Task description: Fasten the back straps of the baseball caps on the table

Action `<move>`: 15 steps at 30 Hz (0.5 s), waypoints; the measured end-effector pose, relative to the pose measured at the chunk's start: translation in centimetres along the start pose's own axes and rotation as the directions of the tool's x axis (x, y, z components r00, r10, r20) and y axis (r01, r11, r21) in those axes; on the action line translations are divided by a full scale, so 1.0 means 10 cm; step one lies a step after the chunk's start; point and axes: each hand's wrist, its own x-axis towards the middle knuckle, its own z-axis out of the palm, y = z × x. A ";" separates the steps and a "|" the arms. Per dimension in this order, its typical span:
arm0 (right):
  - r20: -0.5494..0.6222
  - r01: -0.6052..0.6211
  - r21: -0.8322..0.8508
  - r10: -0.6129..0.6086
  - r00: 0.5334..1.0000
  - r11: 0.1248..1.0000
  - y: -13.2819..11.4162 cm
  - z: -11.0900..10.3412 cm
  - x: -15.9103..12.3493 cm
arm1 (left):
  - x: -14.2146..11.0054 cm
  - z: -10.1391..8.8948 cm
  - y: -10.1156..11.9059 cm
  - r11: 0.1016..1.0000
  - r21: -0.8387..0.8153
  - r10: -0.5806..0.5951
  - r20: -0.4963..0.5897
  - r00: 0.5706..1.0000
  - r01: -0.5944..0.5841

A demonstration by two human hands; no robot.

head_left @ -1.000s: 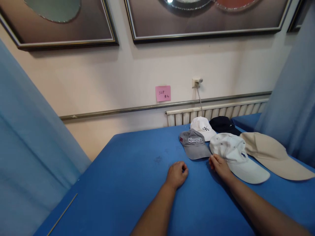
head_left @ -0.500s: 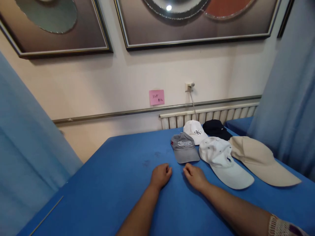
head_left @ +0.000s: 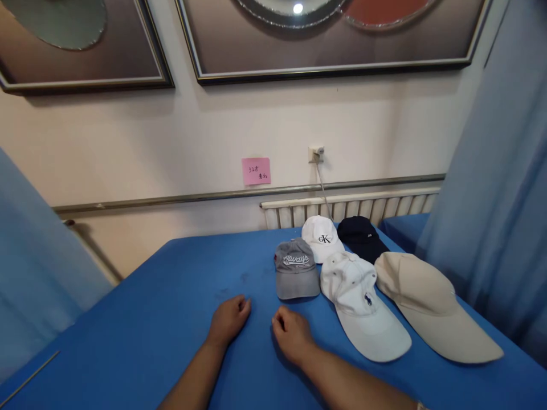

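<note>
My left hand rests on the blue-covered table, curled into a fist that holds nothing. To its right lies my right hand, also a closed fist with nothing visible in it. Just beyond the right fist, and apart from it, sits a grey baseball cap with "Always" lettering. A white baseball cap with a small dark emblem lies right of my right hand. Behind these are a white cap with "CK"-like black letters and a black cap. A beige long-brimmed cap is farthest right.
The blue table cover extends to a wall with a metal rail, a radiator and a plugged-in socket. Blue curtains hang at both sides. A thin stick lies near the left edge.
The camera view has shifted, so the caps, table and both fists appear farther left and lower. Both hands remain closed on the table, and the caps keep their arrangement.
</note>
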 end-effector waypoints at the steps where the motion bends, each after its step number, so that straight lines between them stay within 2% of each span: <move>1: 0.002 -0.001 0.014 0.001 1.000 1.000 0.01 0.00 0.01 | 0.01 0.00 -0.03 1.000 -0.020 0.000 -0.001 1.000 0.000; 9: -0.034 -0.048 0.160 0.054 0.998 0.986 0.12 0.08 0.11 | 0.03 0.06 -0.17 0.986 -0.163 0.042 -0.003 0.999 -0.042; 15: -0.058 -0.070 0.394 0.100 0.993 0.917 0.24 0.18 0.17 | 0.03 0.10 -0.29 0.959 -0.279 0.058 0.022 0.998 -0.050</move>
